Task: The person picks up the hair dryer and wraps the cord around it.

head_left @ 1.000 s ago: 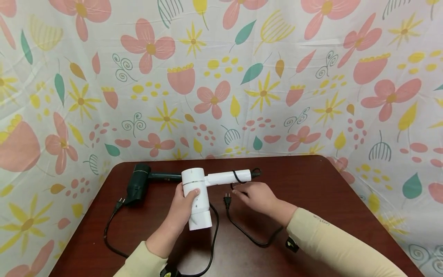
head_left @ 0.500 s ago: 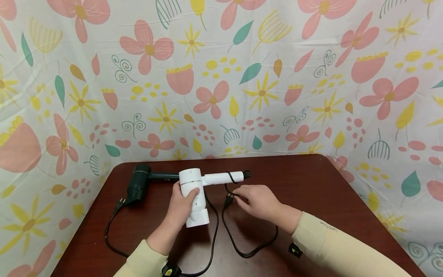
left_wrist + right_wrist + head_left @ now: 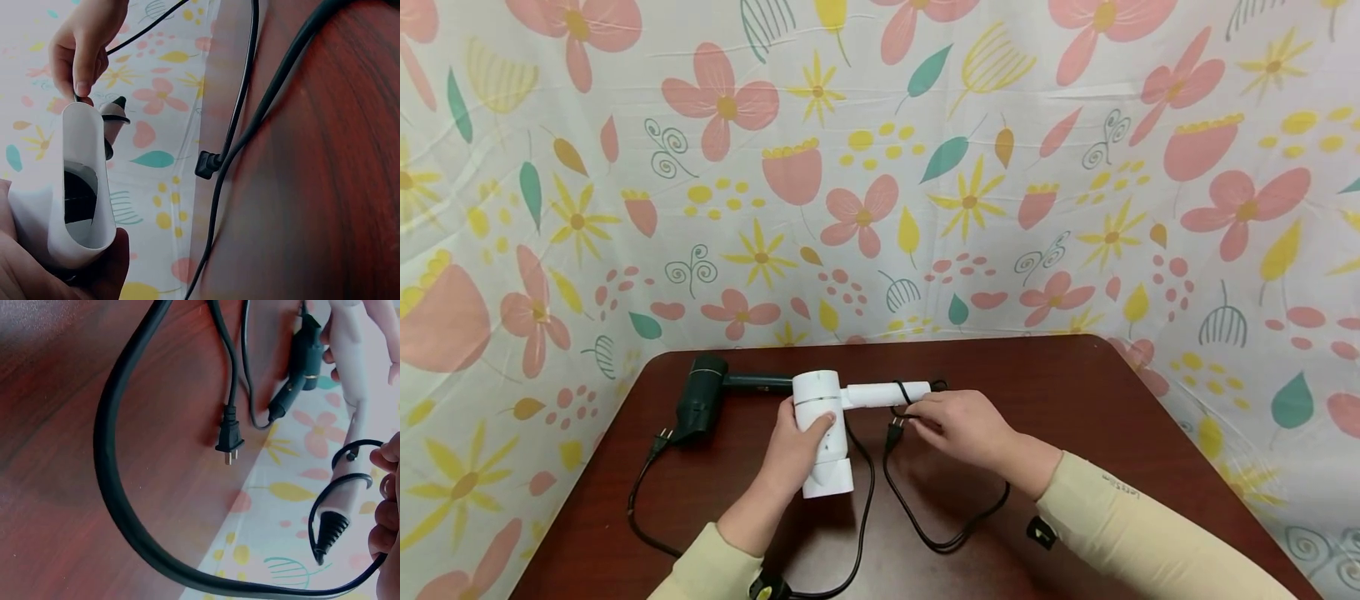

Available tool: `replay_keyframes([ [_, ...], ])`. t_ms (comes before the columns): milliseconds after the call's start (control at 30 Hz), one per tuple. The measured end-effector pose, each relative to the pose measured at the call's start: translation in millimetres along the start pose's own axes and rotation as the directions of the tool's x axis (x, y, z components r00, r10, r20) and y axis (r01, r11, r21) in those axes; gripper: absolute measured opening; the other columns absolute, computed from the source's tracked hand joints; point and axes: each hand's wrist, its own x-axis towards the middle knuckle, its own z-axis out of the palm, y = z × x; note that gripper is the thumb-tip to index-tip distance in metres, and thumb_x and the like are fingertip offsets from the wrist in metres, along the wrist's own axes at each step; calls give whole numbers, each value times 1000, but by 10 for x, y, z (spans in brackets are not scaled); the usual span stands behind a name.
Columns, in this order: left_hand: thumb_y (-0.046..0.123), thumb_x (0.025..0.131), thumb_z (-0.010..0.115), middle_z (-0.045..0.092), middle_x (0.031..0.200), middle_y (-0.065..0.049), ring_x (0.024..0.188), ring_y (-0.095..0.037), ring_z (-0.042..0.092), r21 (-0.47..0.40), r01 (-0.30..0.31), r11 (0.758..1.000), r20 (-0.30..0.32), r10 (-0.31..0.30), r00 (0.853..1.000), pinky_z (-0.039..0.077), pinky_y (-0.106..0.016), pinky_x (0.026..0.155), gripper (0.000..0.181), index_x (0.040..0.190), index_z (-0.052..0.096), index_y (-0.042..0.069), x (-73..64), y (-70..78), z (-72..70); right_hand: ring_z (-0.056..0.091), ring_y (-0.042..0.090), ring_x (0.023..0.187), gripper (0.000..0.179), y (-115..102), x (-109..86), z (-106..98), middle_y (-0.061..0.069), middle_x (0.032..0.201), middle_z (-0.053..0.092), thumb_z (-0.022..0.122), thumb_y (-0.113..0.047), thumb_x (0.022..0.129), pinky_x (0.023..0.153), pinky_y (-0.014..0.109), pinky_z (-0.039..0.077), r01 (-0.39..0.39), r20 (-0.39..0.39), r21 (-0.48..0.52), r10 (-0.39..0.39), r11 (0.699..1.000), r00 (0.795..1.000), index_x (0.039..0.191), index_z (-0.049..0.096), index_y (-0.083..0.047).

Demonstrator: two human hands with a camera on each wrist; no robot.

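Observation:
A white hair dryer (image 3: 832,450) is held above the table, its handle pointing right. My left hand (image 3: 784,454) grips the barrel, thumb across the front. In the left wrist view the open nozzle (image 3: 82,134) faces the camera. A black power cord (image 3: 350,480) loops round the handle near its end. My right hand (image 3: 966,427) pinches that cord just below the handle; the right wrist view shows its curled fingers (image 3: 382,540) at the edge. From there the cord hangs in a wide bend (image 3: 950,547). A two-prong plug (image 3: 230,434) appears left of the right hand.
Behind the left hand lies a dark green hair dryer (image 3: 697,402), with its own plug (image 3: 660,440) and cord (image 3: 630,508) on the left. The brown table (image 3: 1060,392) ends at a flower-printed cloth (image 3: 880,167).
The white hair dryer's handle has shifted left and dropped slightly. My right hand has come closer to the handle with the cord, whose hanging bend sits lower than a second ago.

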Motion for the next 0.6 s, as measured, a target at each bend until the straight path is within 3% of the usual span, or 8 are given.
replay_keyframes([
  [300, 39, 94, 66, 53, 124, -21, 100, -31, 61, 32, 24, 999, 51, -25, 998, 54, -43, 72, 78, 150, 24, 5, -7, -46, -13, 44, -4, 59, 13, 72, 50, -15, -15, 83, 63, 75, -23, 88, 54, 20, 43, 54, 23, 35, -54, 998, 998, 101, 76, -22],
  [600, 43, 92, 69, 58, 118, -16, 92, -25, 64, 62, 33, 997, 113, -40, 993, 54, -40, 71, 77, 149, 31, 9, 14, -85, -47, 44, -2, 61, 14, 286, 143, -97, -15, 78, 53, 77, -27, 88, 56, 19, 41, 78, 49, 90, -82, 993, 995, 101, 77, -24],
])
